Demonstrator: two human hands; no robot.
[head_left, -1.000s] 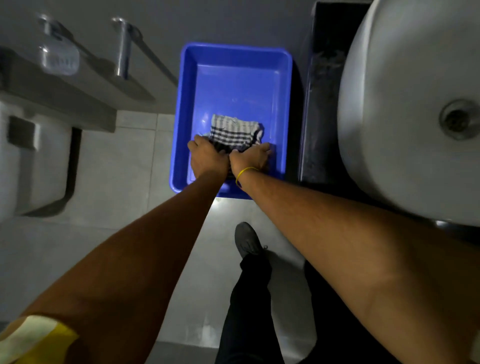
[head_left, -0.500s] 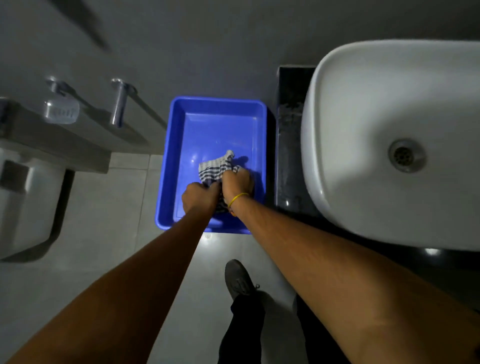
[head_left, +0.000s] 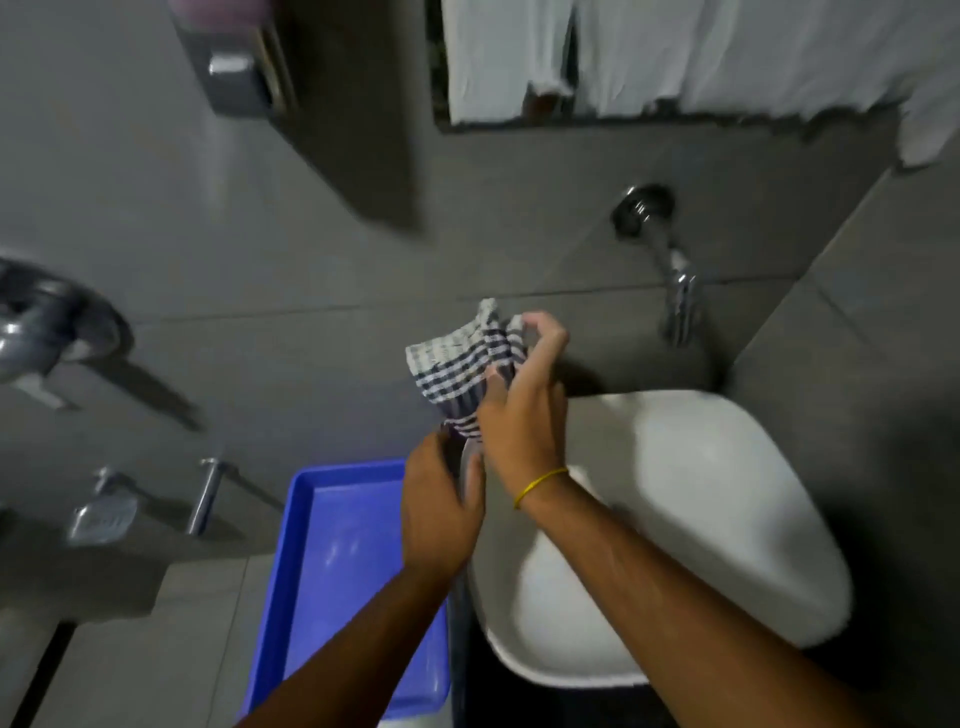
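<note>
A checked blue-and-white cloth (head_left: 457, 364) is bunched up in the air between the blue tub and the white sink. My right hand (head_left: 524, 410), with a yellow band on its wrist, pinches the cloth's upper part. My left hand (head_left: 441, 509) grips the cloth's lower end, which is hidden in its fingers. The blue plastic tub (head_left: 322, 571) lies on the floor below, with nothing visible in it.
A white basin (head_left: 701, 519) sits to the right under a chrome wall tap (head_left: 675, 291). A mirror (head_left: 675, 57) hangs above. On the left wall are a chrome fitting (head_left: 36, 327), a soap dish (head_left: 104, 514) and a grey ledge.
Both hands have lifted the checked cloth out of the blue tub and up to the left edge of the sink. My view has tilted up toward the wall and tap.
</note>
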